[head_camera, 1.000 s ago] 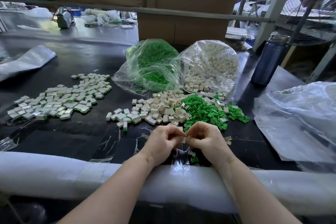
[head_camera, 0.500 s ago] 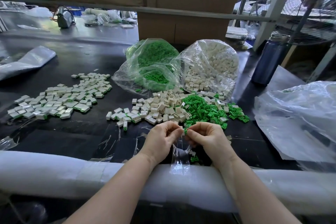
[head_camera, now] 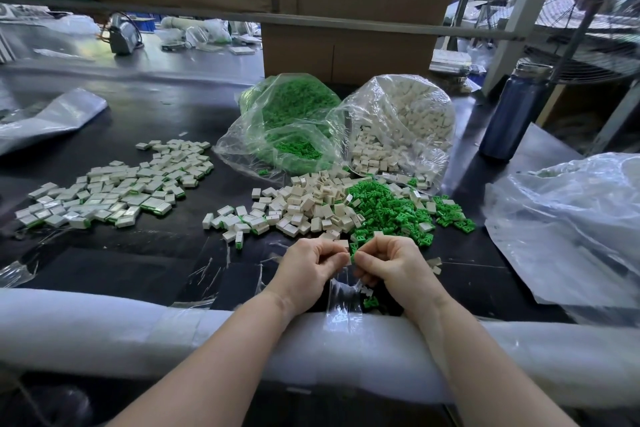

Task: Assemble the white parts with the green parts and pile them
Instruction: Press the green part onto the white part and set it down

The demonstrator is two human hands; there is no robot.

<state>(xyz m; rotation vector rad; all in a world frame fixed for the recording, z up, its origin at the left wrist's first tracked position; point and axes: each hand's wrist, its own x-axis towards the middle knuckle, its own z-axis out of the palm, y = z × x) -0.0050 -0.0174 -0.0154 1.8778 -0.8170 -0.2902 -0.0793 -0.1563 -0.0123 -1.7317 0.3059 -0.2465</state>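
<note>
Standing next to the tabletop (head_camera: 145, 263) here, and this is mid-assembly on one unit. The left hand (head_camera: 308, 265) has its grip pinched on a white part (head_camera: 343, 246), and the right hand (head_camera: 391, 262) is curled in tight against it. There's a sliver of green at its fingertips, so I'd guess it's pinching a green part (head_camera: 352, 255), but it's mostly hidden and I can't say if the two are seated yet.

Both hands are at the near edge, just in front of the loose heap of white parts (head_camera: 304, 206) and the green heap (head_camera: 388, 210) beside it. The finished pile (head_camera: 114, 191) sits well off to the left.

Looks to me like the mating step. Next move needs the green piece lined up with the white shell's opening and pushed home, then the left hand carries it over to that left pile. Tiny parts, so alignment is the fiddly bit.
</note>
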